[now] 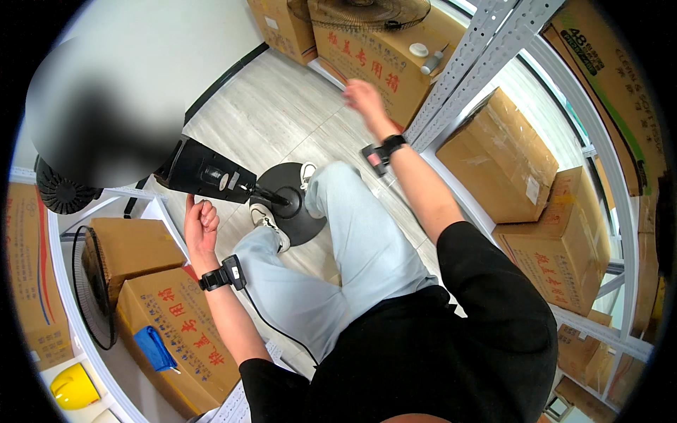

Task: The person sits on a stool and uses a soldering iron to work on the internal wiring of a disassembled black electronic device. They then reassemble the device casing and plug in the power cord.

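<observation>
A black fan stand tilts up from a round black base (300, 225) between my feet; its control housing (211, 173) has a small panel. My left hand (202, 224) is just below that housing, with the index finger at its lower edge and the others curled; anything inside is hidden. A ribbed black motor cover (63, 187) shows beyond the housing's left end. A large blurred grey round shape (106, 120) hides the fan's upper part. My right hand (365, 104) is raised away from the stand, near a carton (367, 60), its fingers smeared by motion.
A wire fan guard (402, 17), a white round cap (418, 49) and a grey-handled tool (431, 65) lie on the far carton. Another guard (95, 289) leans by cartons at left, near a blue cloth (155, 349). Metal shelving (465, 70) with cartons stands at right.
</observation>
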